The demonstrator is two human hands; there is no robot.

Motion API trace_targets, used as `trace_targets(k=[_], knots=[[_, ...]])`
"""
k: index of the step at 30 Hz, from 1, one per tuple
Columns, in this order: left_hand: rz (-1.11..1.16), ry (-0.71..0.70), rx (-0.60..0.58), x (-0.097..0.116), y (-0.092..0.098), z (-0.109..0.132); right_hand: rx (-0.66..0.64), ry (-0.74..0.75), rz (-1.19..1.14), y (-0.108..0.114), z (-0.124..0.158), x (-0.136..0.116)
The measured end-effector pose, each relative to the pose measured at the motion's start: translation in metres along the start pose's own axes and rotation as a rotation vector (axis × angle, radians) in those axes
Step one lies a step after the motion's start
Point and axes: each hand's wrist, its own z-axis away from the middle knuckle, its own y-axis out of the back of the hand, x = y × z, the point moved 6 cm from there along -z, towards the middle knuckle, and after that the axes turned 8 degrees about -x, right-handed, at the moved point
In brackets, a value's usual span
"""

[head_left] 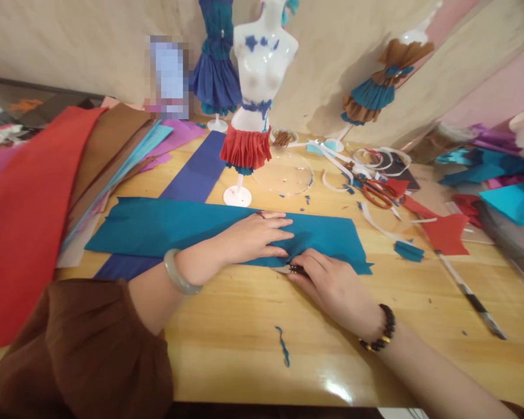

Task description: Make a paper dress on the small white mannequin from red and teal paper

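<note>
A wide teal strip [174, 227] of crepe-like paper lies across the wooden table. My left hand [255, 238] rests flat on its middle, fingers spread toward the right. Close beside it, at the strip's near edge, my right hand [325, 276] is closed around the dark handle of a small knife [283, 269]. The pointed blade faces left along that edge, and most of the handle is hidden in my fingers. Beneath the teal strip runs a dark blue strip [196, 169] set at a slant. A thin teal scrap [283, 347] lies nearer to me.
Behind the strip stands a white mannequin [264, 64] with a red pleated skirt [245, 146]. Two dressed mannequins are farther back. Orange-handled scissors [378, 194], white ribbon curls, red scraps [448, 233] and a pen [471, 297] lie at right. Coloured sheets, a red one [39, 192] foremost, cover the left.
</note>
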Motion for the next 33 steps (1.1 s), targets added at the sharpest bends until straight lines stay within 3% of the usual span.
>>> trace_targets(k=[33], knots=[[-0.018, -0.021, -0.002, 0.000, -0.003, 0.000, -0.012, 0.001, 0.032, -0.004, -0.009, -0.011]])
